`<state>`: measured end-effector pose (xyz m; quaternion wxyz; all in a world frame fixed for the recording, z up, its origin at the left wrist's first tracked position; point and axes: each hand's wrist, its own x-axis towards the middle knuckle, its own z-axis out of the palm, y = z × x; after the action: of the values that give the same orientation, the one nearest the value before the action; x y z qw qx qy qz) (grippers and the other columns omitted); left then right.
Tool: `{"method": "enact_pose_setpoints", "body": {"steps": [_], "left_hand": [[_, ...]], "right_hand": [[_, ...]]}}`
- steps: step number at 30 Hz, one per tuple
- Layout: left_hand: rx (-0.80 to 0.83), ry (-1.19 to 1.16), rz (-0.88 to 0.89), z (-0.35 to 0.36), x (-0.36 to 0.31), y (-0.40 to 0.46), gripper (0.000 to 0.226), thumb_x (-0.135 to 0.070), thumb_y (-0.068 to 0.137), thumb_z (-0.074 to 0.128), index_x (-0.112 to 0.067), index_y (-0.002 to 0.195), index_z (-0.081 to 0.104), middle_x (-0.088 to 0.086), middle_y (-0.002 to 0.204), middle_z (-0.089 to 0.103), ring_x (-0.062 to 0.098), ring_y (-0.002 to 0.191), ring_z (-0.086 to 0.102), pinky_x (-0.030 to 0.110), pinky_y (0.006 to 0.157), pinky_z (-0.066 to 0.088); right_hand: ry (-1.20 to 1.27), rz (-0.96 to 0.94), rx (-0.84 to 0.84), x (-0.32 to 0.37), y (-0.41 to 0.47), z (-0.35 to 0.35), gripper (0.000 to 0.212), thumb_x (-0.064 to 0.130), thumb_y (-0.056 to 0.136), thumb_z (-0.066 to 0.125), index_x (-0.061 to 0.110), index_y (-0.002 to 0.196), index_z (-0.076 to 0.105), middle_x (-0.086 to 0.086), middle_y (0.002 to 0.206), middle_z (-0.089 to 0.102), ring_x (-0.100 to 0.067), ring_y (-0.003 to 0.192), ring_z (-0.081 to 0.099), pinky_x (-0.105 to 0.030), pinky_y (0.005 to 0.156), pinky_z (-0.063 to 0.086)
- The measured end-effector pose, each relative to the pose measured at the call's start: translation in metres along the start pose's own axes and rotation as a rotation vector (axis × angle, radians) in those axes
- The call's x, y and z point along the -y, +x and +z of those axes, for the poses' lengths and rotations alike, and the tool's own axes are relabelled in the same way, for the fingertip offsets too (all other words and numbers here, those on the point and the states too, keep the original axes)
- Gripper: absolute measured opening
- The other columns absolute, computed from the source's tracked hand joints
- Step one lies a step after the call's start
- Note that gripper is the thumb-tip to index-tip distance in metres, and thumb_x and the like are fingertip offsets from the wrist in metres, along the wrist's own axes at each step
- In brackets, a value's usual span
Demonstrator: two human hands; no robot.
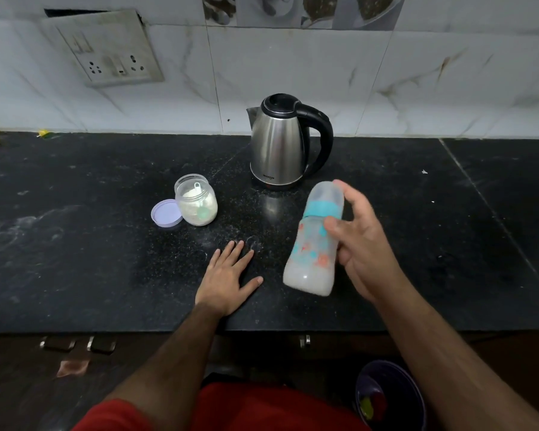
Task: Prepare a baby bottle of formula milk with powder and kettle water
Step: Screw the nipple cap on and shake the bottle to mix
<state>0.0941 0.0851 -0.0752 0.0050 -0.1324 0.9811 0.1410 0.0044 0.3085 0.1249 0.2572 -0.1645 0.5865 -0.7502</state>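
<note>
Left hand lying flat, fingers spread, on the worktop; right hand gripping the capped bottle, tilted above it, cloudy milk inside. Mixing looking nearly finished; powder jar standing open beside its lid, kettle behind

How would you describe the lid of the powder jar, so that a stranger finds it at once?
Start at the steel kettle on the black counter. In front of it, to its left, stands an open powder jar. The lid leans against that jar's left side: a small, round, pale lilac disc.

Home kitchen, black stone countertop, marble-look wall tiles, electric kettle, wall socket
</note>
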Motion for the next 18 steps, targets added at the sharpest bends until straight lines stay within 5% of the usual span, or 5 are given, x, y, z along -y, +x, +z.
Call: {"method": "enact_pose_setpoints", "body": {"steps": [4, 10, 14, 18], "left_hand": [[-0.003, -0.009, -0.005, 0.001, 0.0, 0.0, 0.081, -0.075, 0.087, 0.02, -0.032, 0.155, 0.024, -0.005, 0.166, 0.009, 0.01, 0.153, -0.005, 0.037, 0.125, -0.004], [-0.003, -0.005, -0.004, 0.0, 0.0, 0.0, 0.082, -0.075, 0.086, 0.019, -0.031, 0.155, 0.026, -0.004, 0.166, 0.011, 0.012, 0.153, -0.002, 0.038, 0.125, -0.001], [-0.004, -0.005, -0.005, 0.001, 0.0, 0.0, 0.082, -0.075, 0.087, 0.019, -0.031, 0.155, 0.025, -0.004, 0.166, 0.01, 0.011, 0.153, -0.003, 0.038, 0.125, -0.002], [-0.01, -0.006, 0.0, 0.001, 0.0, 0.0, 0.081, -0.075, 0.087, 0.021, -0.03, 0.155, 0.026, -0.003, 0.166, 0.011, 0.012, 0.153, -0.002, 0.038, 0.125, -0.001]], "right_hand": [[0.203, -0.101, -0.234, 0.005, 0.011, -0.006, 0.051, 0.03, 0.095, 0.059, 0.022, 0.142, 0.041, -0.012, 0.123, 0.062, -0.019, 0.099, 0.069, -0.037, 0.077, 0.059], [0.054, -0.061, -0.045, 0.001, 0.005, -0.003, 0.056, 0.021, 0.086, 0.066, 0.028, 0.136, 0.043, 0.0, 0.106, 0.073, -0.022, 0.095, 0.072, -0.04, 0.075, 0.059], [0.251, -0.138, -0.292, 0.004, 0.012, -0.004, 0.056, 0.03, 0.085, 0.058, 0.021, 0.138, 0.044, -0.011, 0.118, 0.064, -0.02, 0.096, 0.068, -0.036, 0.074, 0.058], [0.091, -0.086, -0.06, -0.002, 0.002, 0.0, 0.054, 0.022, 0.084, 0.059, 0.024, 0.136, 0.045, -0.007, 0.11, 0.07, -0.023, 0.093, 0.07, -0.042, 0.075, 0.059]]}}
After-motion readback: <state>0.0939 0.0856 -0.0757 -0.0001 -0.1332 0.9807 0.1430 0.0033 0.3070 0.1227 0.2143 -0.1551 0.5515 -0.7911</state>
